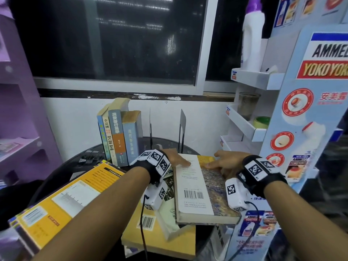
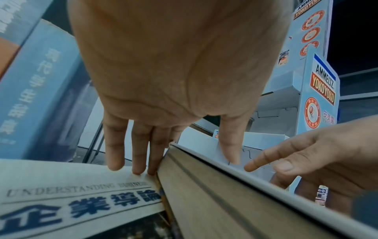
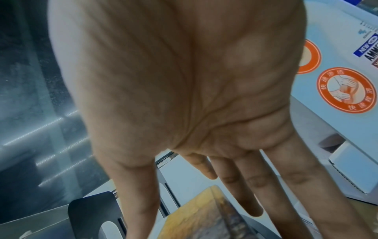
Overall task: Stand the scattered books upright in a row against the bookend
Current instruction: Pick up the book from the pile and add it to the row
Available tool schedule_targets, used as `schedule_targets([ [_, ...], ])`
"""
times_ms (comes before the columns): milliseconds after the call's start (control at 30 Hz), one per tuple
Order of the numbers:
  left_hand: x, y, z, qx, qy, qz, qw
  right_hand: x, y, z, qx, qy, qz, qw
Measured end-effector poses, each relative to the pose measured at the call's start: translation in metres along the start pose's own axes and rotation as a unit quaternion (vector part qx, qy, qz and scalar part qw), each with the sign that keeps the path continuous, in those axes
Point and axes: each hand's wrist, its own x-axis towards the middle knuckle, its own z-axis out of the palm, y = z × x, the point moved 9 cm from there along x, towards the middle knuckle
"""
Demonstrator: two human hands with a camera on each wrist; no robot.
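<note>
While both hands sit on it, the thick paperback (image 1: 199, 187) lies flat, back cover up with the barcode toward the person, on top of a loose pile of other books at the front of the round dark worktop (image 1: 75, 162). Left hand (image 1: 174, 157) is spread, fingers straight: thumb on the cover, the other fingertips (image 2: 139, 168) down against the left edge where it meets the white book (image 2: 77, 194) underneath. Right hand (image 1: 224, 162) is also spread and relaxed, thumb on the cover near the far end, fingers reaching off past the right edge; neither hand is clamped on it yet. Four books (image 1: 120, 136) already stand upright in a row at the back left; the black bookend (image 1: 181, 129) stands just right of them with a gap between. A large yellow book (image 1: 62, 198) lies tilted at the front left, another yellow one (image 1: 160, 240) under the pile. My read: this paperback is fairly heavy for its size, the block is stiff enough, but the cover is soft and probably smooth, so a pinch on the cover alone would flex or slip. Better to take it across its thickness at both long edges, palms squeezing in, then tip it up onto its bottom edge. Risk: lifting may drag the loose books underneath.
</note>
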Motion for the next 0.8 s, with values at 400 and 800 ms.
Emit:
schedule_targets([
  [400, 0.007, -0.002, 0.004, -0.092, 0.000, -0.012, 0.996, -0.010, -0.007, -0.002, -0.070, 0.012, -0.024, 0.997],
  [800, 0.004, -0.005, -0.005, -0.226, 0.033, 0.022, 0.973, -0.017, -0.019, -0.007, -0.034, 0.047, -0.055, 0.997],
])
